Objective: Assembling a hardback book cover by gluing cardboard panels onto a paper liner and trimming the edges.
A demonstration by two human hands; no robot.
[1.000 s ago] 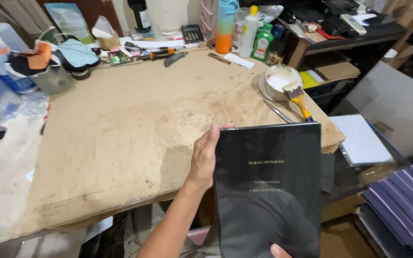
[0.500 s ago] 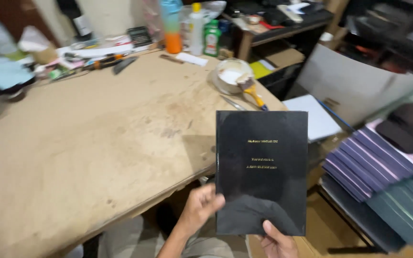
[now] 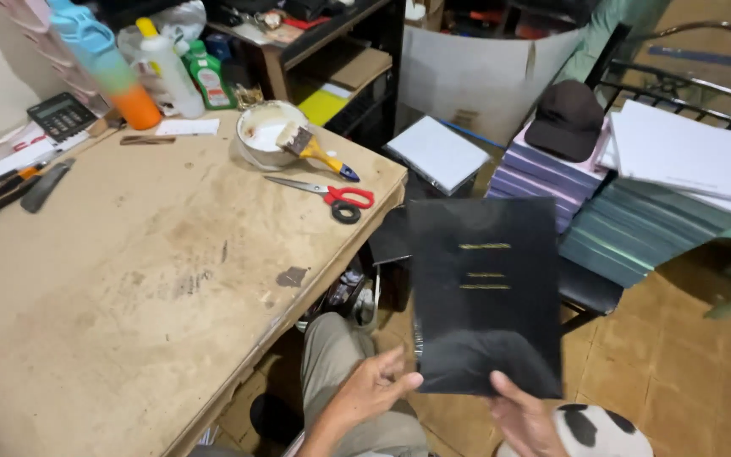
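Glossy black hardcover book (image 3: 484, 292), flat rectangular cover facing up toward the camera, 3 short lines of gold lettering in the upper half, a soft sheen across the lower part. Held in the lower middle of the frame, off the right edge of the desk (image 3: 112, 288) and above the tiled floor. Long axis running nearly straight up and down the frame, top edge pointing to the upper part of the picture, bottom edge toward the person, with a very slight tilt.

Left hand (image 3: 372, 391) at the lower left corner of the book, fingers loosely spread and half open, fingertips touching the cover's edge. Right hand (image 3: 524, 415) at the bottom edge, thumb pressed up onto the cover; fingers behind hidden, so full grip cannot be told.

On the worn brown desk, upper middle: white round bowl (image 3: 269, 134) with a yellow-handled brush (image 3: 315, 151) resting in it, red-handled scissors (image 3: 332, 193) just beside. At upper right, stacks of purple and dark green bound books (image 3: 602, 228), a black cap (image 3: 570, 118) on top, white paper sheets (image 3: 687, 152) alongside.
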